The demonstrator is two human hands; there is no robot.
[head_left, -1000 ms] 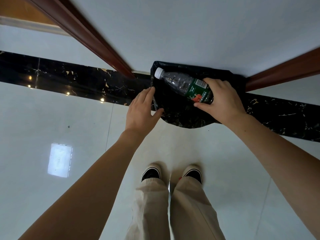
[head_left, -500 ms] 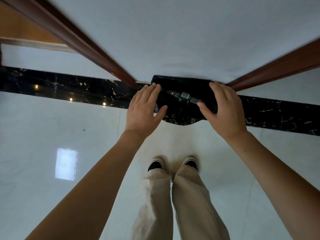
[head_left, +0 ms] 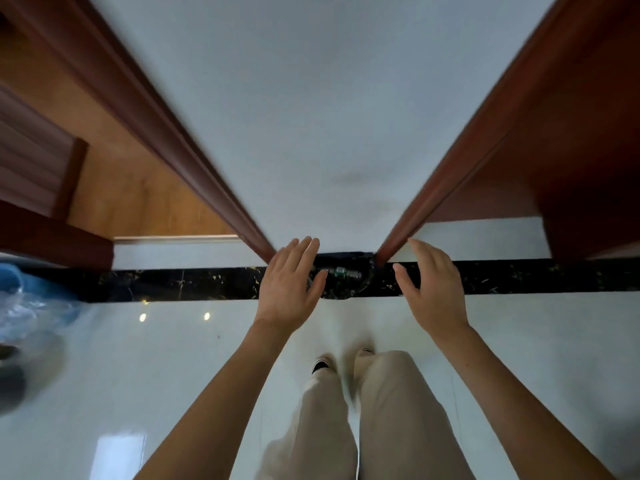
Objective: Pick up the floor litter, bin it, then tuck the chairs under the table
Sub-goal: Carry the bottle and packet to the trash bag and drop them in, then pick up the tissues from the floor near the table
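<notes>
Litter item: plastic bottle (head_left: 341, 271), lying on its side inside the black bin bag (head_left: 363, 284), centre of frame, just below the wall corner. Bottle small in view and partly blurred; green label band discernible, cap end not resolved. Bag mouth open, sitting against the dark marble floor strip (head_left: 194, 282) between two red-brown door frames (head_left: 214, 188).

Left hand (head_left: 289, 289): open, fingers extended and together, palm down, holding nothing; thumb close to the bag's left edge, contact not confirmable. Right hand (head_left: 433, 292): open, fingers loosely spread, empty, just right of the bag and apart from it.

Binning step judged complete for this item. No other litter confirmed on the visible white floor (head_left: 173, 375); a blurred blue and clear plastic object (head_left: 20, 306) at left edge, identity not determinable. No chairs or tabletop in view; tucking step judged not begun.

Handling assessment, bottle: judged light, apparently empty or nearly so, thin-walled, likely to crush and crackle under a firm squeeze, smooth and somewhat slippery. Best taken around mid-body at the label, or at the stiffer neck.

Handling assessment, bag: soft, limp film, no shape of its own, prone to collapsing shut or tearing if dragged. Best gathered at the rim, both sides pinched together, if lifting is required.

Frame edges motion-blurred; detail there unreliable.
</notes>
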